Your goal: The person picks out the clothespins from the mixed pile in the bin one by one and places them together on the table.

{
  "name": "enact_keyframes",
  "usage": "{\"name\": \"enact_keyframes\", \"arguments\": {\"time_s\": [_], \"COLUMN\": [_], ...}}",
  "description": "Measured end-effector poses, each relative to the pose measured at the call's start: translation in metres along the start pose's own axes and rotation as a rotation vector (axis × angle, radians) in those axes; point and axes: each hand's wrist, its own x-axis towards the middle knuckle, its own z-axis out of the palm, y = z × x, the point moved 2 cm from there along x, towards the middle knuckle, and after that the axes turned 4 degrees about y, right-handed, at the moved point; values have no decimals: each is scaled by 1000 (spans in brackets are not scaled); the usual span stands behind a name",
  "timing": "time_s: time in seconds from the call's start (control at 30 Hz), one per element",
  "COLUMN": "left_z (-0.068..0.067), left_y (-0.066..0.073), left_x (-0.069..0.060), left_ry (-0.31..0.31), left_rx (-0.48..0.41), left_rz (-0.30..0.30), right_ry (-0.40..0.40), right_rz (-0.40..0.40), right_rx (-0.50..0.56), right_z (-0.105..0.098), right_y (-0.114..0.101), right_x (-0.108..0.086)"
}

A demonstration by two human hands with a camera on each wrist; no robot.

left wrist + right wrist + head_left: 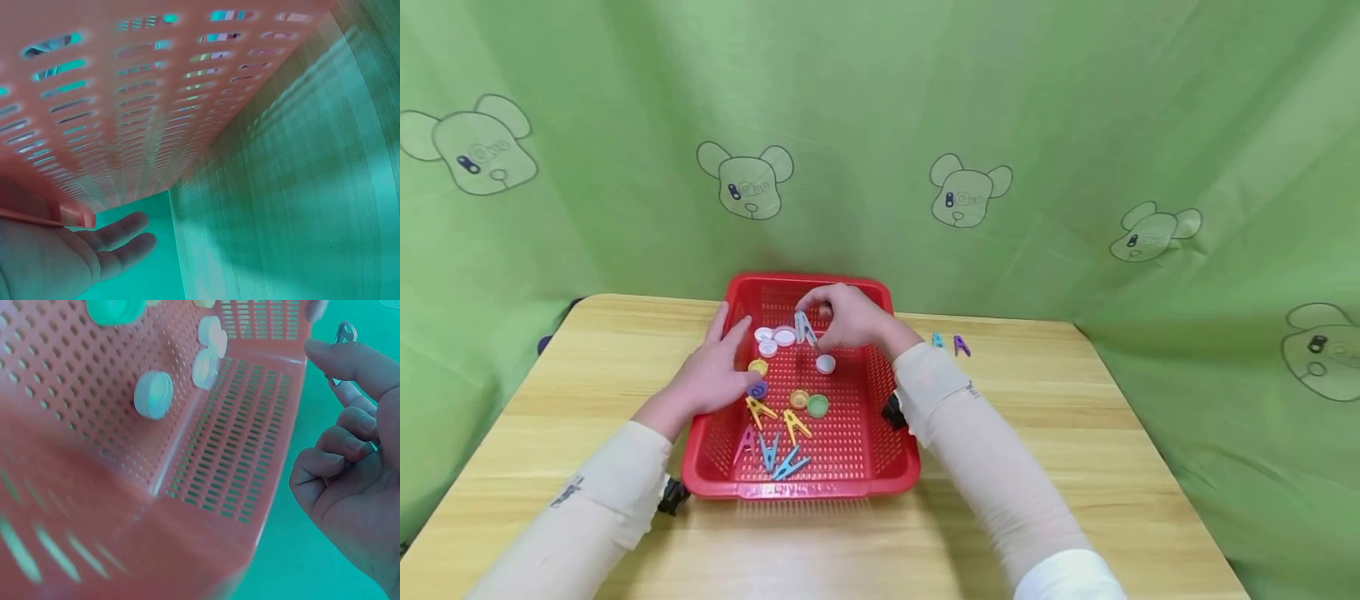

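A red plastic basket stands on the wooden table. Above its far part, my right hand pinches a grey clothespin between thumb and fingertips; the right wrist view shows the clothespin partly hidden by the fingers. My left hand rests over the left rim with loosely straight fingers, its thumb near a purple bottle cap. White caps, a lone white cap, a yellow cap, an orange cap and a green cap lie inside.
Yellow clothespins, a pink clothespin and blue clothespins lie in the basket's near part. A blue clothespin and a purple clothespin lie on the table right of it. A green curtain hangs behind.
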Motion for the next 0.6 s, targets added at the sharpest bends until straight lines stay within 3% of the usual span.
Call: {"name": "enact_keyframes", "arguments": {"time_s": [0.23,0.6], "left_z": [-2,-1], "left_y": [1,2], "left_x": [-1,-3], "left_ry": [2,-9], "left_rx": [2,-3], "left_rz": [1,-5], "right_ry": [35,64], "right_rz": [5,20], "right_rx": [-34,-11], "right_z": [-21,-50], "right_y": [6,34], "right_x": [-3,-18]}}
